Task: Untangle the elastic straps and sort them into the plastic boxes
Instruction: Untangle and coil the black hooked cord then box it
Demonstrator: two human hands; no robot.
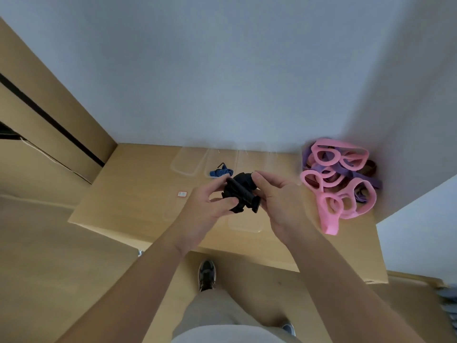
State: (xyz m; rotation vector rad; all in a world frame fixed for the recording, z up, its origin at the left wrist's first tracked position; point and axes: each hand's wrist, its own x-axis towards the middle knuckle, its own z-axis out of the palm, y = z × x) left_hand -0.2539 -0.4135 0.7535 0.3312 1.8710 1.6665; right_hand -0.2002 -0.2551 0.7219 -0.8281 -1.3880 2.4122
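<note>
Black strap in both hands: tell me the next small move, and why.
Probably pull the hands apart to open the bunched black strap. The left hand and right hand both grip it, and only the blue strap lies in a clear box.

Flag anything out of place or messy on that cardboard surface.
The pink and purple straps lie in a knotted heap at the right edge, one pink loop drooping over the front. A blue strap sits in a clear box, as intended.

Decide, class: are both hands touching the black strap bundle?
Touching. The head view shows left hand and right hand fingers wrapped onto the black strap bundle.
</note>
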